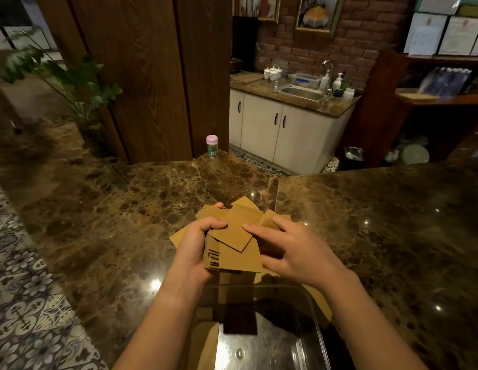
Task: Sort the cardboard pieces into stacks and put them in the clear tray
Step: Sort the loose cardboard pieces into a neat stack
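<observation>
— Slick counter (120, 209); left hand (196, 243) clamps the stack (239, 259) just beyond the tray (315, 316); right hand (291, 251) rests straight fingers (256, 231) on its skewed top piece (236, 232).
— Ease that clamp and it may fan out, spilling.

one left hand (196, 249), one right hand (291, 249), one clear tray (318, 329), one pink-lidded jar (212, 146), cardboard pieces (236, 232) beyond counting

Brown cardboard pieces (233, 233), loosely fanned stack, beyond clear tray (316, 327) on counter.
</observation>
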{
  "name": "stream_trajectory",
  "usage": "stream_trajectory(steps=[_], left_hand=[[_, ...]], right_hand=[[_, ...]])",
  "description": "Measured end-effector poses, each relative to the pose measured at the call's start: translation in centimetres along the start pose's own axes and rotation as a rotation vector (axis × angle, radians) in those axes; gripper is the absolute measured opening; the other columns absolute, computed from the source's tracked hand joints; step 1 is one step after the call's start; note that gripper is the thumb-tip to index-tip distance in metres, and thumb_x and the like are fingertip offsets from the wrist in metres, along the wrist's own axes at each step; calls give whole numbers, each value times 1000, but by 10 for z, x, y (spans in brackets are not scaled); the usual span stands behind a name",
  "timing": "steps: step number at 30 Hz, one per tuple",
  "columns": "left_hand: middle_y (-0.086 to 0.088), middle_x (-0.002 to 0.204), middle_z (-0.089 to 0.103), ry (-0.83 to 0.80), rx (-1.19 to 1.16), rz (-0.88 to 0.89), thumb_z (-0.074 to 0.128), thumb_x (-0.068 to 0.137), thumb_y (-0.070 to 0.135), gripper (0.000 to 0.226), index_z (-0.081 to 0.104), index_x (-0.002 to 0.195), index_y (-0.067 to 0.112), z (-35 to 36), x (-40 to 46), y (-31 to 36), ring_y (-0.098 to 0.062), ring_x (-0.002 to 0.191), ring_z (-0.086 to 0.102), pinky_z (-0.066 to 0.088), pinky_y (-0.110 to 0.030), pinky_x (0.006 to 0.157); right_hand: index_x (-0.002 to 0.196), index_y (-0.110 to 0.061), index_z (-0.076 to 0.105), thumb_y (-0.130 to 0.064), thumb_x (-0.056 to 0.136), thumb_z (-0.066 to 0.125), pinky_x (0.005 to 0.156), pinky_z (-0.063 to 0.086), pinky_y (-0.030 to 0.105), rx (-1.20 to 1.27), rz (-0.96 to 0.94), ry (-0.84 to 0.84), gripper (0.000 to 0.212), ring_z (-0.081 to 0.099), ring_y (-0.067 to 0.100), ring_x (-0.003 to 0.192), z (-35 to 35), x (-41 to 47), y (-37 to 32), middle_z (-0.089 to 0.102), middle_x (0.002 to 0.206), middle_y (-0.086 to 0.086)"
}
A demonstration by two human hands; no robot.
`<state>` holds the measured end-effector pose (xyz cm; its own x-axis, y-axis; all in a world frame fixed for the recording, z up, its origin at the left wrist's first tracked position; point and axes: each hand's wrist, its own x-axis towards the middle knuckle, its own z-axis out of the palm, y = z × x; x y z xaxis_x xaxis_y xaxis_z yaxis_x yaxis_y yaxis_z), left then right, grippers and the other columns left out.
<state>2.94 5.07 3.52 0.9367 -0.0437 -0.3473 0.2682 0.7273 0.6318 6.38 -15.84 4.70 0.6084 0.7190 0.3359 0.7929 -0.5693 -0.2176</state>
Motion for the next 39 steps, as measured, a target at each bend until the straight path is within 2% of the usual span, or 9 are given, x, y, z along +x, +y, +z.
stream_trajectory(steps=[3, 6, 9, 11, 20, 25, 29, 35, 39], left_hand=[[-15, 91, 74, 2, 31, -21, 73, 67, 14, 54, 64, 119, 23, 3, -4, -3, -30, 70, 70, 57, -40, 58], [-18, 99, 65, -17, -11, 14, 78, 72, 22, 54, 61, 124, 22, 5, -7, 0, -27, 69, 63, 54, -37, 59], [-19, 106, 64, 21, 30, 144, 74, 73, 19, 60, 56, 130, 24, 2, -6, 5, -26, 73, 65, 56, -38, 61], [-17, 105, 71, -17, 56, 181, 75, 71, 19, 61, 58, 129, 25, 5, -8, 3, -28, 78, 70, 59, -40, 63], [-18, 113, 68, -255, 85, 225, 61, 63, -10, 74, 58, 130, 21, 16, -11, -14, -38, 95, 67, 58, -51, 75], [-29, 123, 60, -382, -102, 215, 59, 62, -9, 88, 51, 140, 31, 8, -12, -10, -46, 97, 64, 56, -56, 79], [-28, 107, 68, -337, -46, 215, 80, 49, 2, 103, 44, 144, 12, 3, -13, -5, -38, 84, 67, 55, -51, 81], [-17, 125, 67, -288, -61, 213, 77, 55, 3, 82, 62, 131, 30, 9, -11, -13, -35, 105, 66, 55, -53, 86], [-15, 108, 73, -272, -65, 153, 81, 67, 23, 38, 77, 105, 28, 18, -12, -14, -31, 90, 71, 58, -48, 78]], right_hand=[[125, -26, 68, -37, 94, 53, 52, 54, 31, -25, -55, 223, 36, 58, 13, 69, 4, 0, 1, 62, 101, 2], [87, -25, 74, -49, 94, 56, 58, 46, 21, 457, 348, 438, 32, 59, 5, 70, -2, 6, -3, 64, 84, -10], [88, -24, 79, -55, 85, 63, 57, 56, 23, 1225, 785, 226, 35, 74, 13, 74, -22, 14, -4, 79, 87, -3], [96, -21, 80, -44, 86, 68, 60, 60, 28, 1427, 860, 58, 28, 77, 25, 83, -26, 15, -7, 79, 99, 11], [95, -15, 81, -32, 95, 64, 58, 58, 27, 1544, 841, 83, 24, 76, 22, 72, -3, 17, -27, 79, 90, 15], [86, -16, 78, -32, 88, 65, 38, 46, 19, 1597, 800, 258, 21, 61, 12, 44, -17, 9, -9, 70, 73, 7], [88, -22, 76, -33, 96, 58, 36, 36, 14, 1510, 618, -4, 23, 50, 1, 38, -28, -2, 6, 65, 64, -4], [78, -49, 77, -51, 80, 71, 64, 53, 14, 1145, 664, -214, 7, 73, -1, 77, -32, 6, -3, 77, 85, -18], [96, -16, 76, -39, 96, 63, 70, 57, 20, 1080, 594, -343, 26, 75, 16, 80, -27, 15, -7, 79, 93, 6]])
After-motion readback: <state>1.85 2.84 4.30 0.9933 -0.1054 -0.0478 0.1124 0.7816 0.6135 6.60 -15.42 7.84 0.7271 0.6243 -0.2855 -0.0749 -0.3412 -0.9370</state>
